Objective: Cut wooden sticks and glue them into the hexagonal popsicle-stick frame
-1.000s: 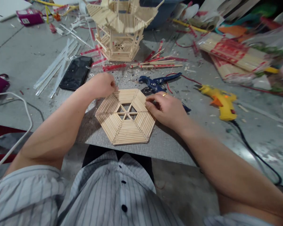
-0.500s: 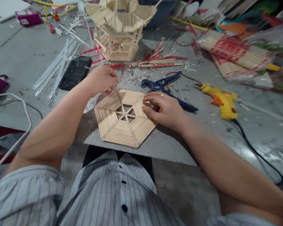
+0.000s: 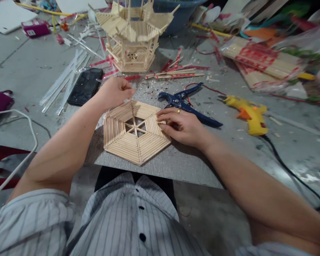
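Observation:
A flat hexagonal panel [image 3: 122, 147] of thin wooden sticks, with a six-spoked opening in its middle, lies near the table's front edge. My right hand [image 3: 182, 124] has its thumb and fingers on the panel's right edge, a ring on one finger. Just beyond the top corner is my left hand [image 3: 118, 90], its fingers curled together; anything between them is too small to make out. Behind the panel stands a stick-built pavilion model [image 3: 134, 39] with a flared roof. Blue-handled cutters [image 3: 188, 106] lie beyond my right hand.
On the right lies a yellow glue gun [image 3: 252, 113] with a black cord. A phone [image 3: 85, 86] and clear glue sticks [image 3: 62, 83] sit left of my left hand. Loose sticks [image 3: 176, 74] lie by the model, and bagged sticks [image 3: 261, 58] at the right back.
The hexagonal panel has turned clockwise and shifted slightly left. My right hand has moved a little left with its edge. The fingers of my left hand have drawn closer together.

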Demonstrator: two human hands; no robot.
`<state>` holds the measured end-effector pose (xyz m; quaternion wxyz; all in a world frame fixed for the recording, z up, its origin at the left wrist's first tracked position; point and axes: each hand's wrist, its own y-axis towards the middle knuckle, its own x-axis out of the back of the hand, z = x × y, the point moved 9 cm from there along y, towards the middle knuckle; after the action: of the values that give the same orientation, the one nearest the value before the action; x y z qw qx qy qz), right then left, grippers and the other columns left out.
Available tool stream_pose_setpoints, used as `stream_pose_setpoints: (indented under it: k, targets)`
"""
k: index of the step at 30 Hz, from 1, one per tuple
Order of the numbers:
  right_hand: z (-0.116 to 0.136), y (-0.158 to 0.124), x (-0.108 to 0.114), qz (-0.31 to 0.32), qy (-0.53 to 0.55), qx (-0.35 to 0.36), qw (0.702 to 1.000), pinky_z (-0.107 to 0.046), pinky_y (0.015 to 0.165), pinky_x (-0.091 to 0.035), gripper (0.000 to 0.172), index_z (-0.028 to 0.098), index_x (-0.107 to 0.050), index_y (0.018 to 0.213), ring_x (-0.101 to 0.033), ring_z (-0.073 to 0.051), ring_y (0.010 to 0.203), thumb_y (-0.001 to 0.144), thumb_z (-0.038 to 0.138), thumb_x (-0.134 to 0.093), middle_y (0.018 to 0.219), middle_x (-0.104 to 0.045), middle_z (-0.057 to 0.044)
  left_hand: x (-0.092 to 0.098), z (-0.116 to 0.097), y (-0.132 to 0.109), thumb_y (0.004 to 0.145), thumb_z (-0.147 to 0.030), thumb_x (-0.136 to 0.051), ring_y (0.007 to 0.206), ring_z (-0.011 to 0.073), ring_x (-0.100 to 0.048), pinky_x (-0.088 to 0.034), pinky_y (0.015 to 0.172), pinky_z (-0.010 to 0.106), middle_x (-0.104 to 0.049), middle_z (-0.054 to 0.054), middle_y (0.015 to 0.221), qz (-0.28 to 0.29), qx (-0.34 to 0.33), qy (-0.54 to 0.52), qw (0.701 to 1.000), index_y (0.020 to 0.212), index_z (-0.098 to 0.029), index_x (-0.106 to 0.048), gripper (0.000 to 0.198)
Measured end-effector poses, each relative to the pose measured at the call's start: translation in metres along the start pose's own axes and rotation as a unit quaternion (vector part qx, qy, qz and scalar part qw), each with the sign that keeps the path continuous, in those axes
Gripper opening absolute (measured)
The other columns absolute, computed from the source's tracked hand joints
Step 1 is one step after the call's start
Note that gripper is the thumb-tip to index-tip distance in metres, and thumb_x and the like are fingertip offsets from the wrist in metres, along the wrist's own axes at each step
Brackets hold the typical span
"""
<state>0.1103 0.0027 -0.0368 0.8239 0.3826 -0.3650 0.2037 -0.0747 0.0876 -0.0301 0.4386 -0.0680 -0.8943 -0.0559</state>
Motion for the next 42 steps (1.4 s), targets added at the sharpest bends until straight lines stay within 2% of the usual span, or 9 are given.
stream_pose_setpoints:
  k: [4, 7, 14, 18, 21, 26, 32, 37, 42]
  targets:
    - [-0.010, 0.000, 0.009, -0.038, -0.020, -0.015, 0.999, -0.031, 0.069, -0.054, 0.013, 0.019, -0.067, 0.091, -0.068, -0.018, 0.088, 0.088, 0.025, -0.055, 0.098, -0.072, -0.008, 0.008, -0.007, -0.002, 0.080, -0.029, -0.055, 0.084, 0.0174, -0.062, -0.047, 0.082, 0.031, -0.066, 0.004, 0.079, -0.031, -0.014, 0.062, 0.998, 0.085, -0.015, -0.070, 0.021]
    - [-0.023, 0.000, 0.018, -0.046, -0.056, -0.060, 0.996, -0.033, 0.071, -0.053, 0.017, 0.020, -0.067, 0.091, -0.067, -0.020, 0.085, 0.089, 0.028, -0.051, 0.095, -0.072, -0.008, 0.015, -0.011, -0.003, 0.080, -0.029, -0.054, 0.085, 0.0179, -0.061, -0.045, 0.083, 0.031, -0.068, 0.005, 0.082, -0.056, -0.013, 0.105, 0.993, 0.088, -0.016, -0.071, 0.023]
    - [-0.054, 0.017, 0.040, 0.039, -0.202, -0.186, 0.961, -0.040, 0.077, -0.050, 0.022, 0.023, -0.070, 0.094, -0.066, -0.026, 0.088, 0.088, 0.031, -0.050, 0.096, -0.072, -0.008, 0.017, -0.011, -0.001, 0.082, -0.031, -0.050, 0.081, 0.0194, -0.062, -0.044, 0.078, 0.032, -0.071, 0.008, 0.083, -0.064, -0.036, 0.138, 0.988, 0.088, -0.018, -0.072, 0.027]
    - [-0.091, 0.044, 0.058, 0.064, -0.290, -0.236, 0.925, -0.047, 0.081, -0.049, 0.025, 0.023, -0.072, 0.097, -0.065, -0.032, 0.096, 0.087, 0.028, -0.049, 0.102, -0.071, -0.012, 0.019, -0.010, 0.000, 0.081, -0.033, -0.051, 0.081, 0.0220, -0.063, -0.043, 0.076, 0.034, -0.071, 0.009, 0.084, -0.072, -0.041, 0.115, 0.990, 0.086, -0.019, -0.073, 0.026]
    - [-0.128, 0.064, 0.067, 0.063, -0.318, -0.273, 0.906, -0.046, 0.076, -0.050, 0.026, 0.023, -0.073, 0.098, -0.065, -0.032, 0.092, 0.086, 0.026, -0.050, 0.099, -0.072, -0.013, 0.017, -0.013, -0.001, 0.082, -0.032, -0.048, 0.080, 0.0228, -0.063, -0.042, 0.073, 0.034, -0.072, 0.011, 0.086, -0.068, -0.055, 0.136, 0.987, 0.087, -0.018, -0.073, 0.029]
    - [-0.174, 0.093, 0.048, 0.097, -0.351, -0.306, 0.879, -0.045, 0.083, -0.049, 0.028, 0.018, -0.072, 0.105, -0.064, -0.031, 0.098, 0.085, 0.016, -0.052, 0.105, -0.070, -0.015, 0.012, -0.018, -0.003, 0.084, -0.030, -0.045, 0.075, 0.0197, -0.061, -0.038, 0.067, 0.030, -0.073, 0.009, 0.083, -0.057, -0.070, 0.187, 0.978, 0.085, -0.019, -0.073, 0.030]
    - [-0.200, 0.109, 0.020, 0.125, -0.352, -0.325, 0.869, -0.049, 0.086, -0.048, 0.023, 0.011, -0.071, 0.099, -0.064, -0.034, 0.101, 0.088, 0.022, -0.054, 0.104, -0.068, -0.023, 0.011, -0.020, -0.005, 0.085, -0.031, -0.044, 0.076, 0.0216, -0.060, -0.034, 0.065, 0.031, -0.072, 0.010, 0.083, -0.047, -0.077, 0.165, 0.982, 0.086, -0.017, -0.073, 0.032]
    - [-0.207, 0.113, 0.019, 0.136, -0.364, -0.320, 0.864, -0.052, 0.089, -0.046, 0.019, 0.011, -0.072, 0.095, -0.063, -0.035, 0.106, 0.087, 0.016, -0.055, 0.106, -0.068, -0.023, 0.009, -0.020, -0.006, 0.085, -0.029, -0.045, 0.076, 0.0202, -0.060, -0.035, 0.065, 0.030, -0.072, 0.009, 0.085, -0.040, -0.069, 0.157, 0.984, 0.088, -0.018, -0.072, 0.030]
    - [-0.193, 0.111, 0.020, 0.157, -0.388, -0.296, 0.859, -0.053, 0.087, -0.047, 0.017, 0.010, -0.072, 0.093, -0.062, -0.038, 0.107, 0.084, 0.013, -0.058, 0.105, -0.069, -0.022, 0.007, -0.019, -0.005, 0.085, -0.029, -0.046, 0.080, 0.0199, -0.062, -0.039, 0.071, 0.030, -0.073, 0.009, 0.089, -0.037, -0.072, 0.148, 0.986, 0.093, -0.019, -0.073, 0.030]
